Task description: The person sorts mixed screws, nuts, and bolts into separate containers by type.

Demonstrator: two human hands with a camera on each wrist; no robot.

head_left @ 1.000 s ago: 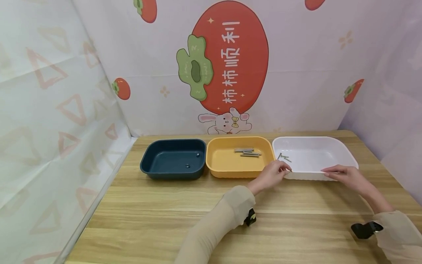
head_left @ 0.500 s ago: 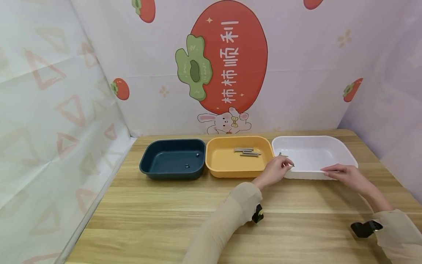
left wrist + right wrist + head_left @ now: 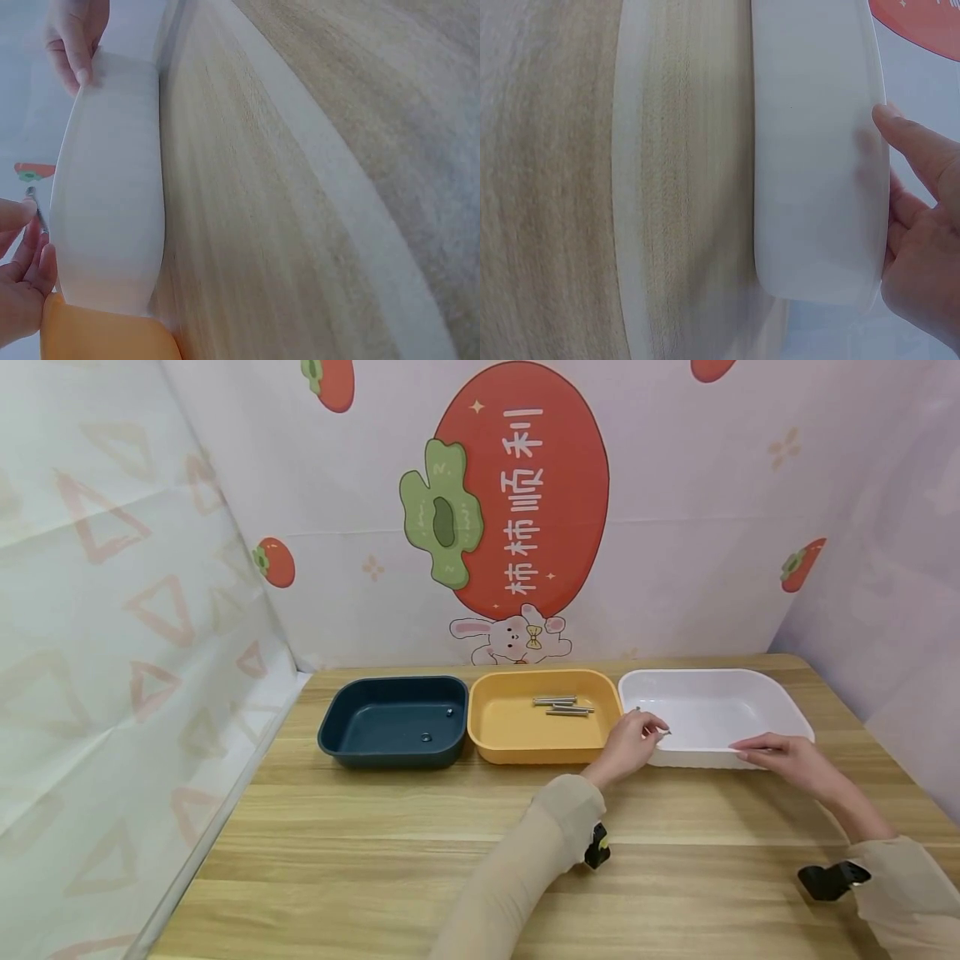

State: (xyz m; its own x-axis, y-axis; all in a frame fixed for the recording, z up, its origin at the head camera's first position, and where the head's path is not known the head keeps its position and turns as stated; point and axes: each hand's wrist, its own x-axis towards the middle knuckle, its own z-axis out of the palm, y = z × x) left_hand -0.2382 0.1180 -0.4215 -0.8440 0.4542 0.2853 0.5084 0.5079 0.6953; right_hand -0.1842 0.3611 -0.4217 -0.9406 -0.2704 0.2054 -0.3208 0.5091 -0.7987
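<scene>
My left hand [image 3: 632, 743] is over the front left corner of the white bin [image 3: 712, 759], pinching a small screw [image 3: 37, 210] between thumb and fingers. In the head view only the screw's end shows past the fingertips. Behind that hand, a bit of another small metal piece [image 3: 637, 709] peeks out inside the bin; the hand covers the rest of that corner. My right hand [image 3: 780, 758] holds the bin's front rim toward the right, its thumb on the outer wall [image 3: 817, 172] and its fingers behind the rim.
Left of the white bin stands a yellow bin [image 3: 540, 755] with several long metal bolts [image 3: 567, 711]. A dark blue bin [image 3: 397, 760] with two small shiny metal pieces [image 3: 426, 737] is at the far left. All three line the back of the wooden table [image 3: 360, 860].
My left hand has shifted slightly right and up, lifting the pinched screw from the rim to just inside the bin and covering more of the screws there. The right hand stays on the rim.
</scene>
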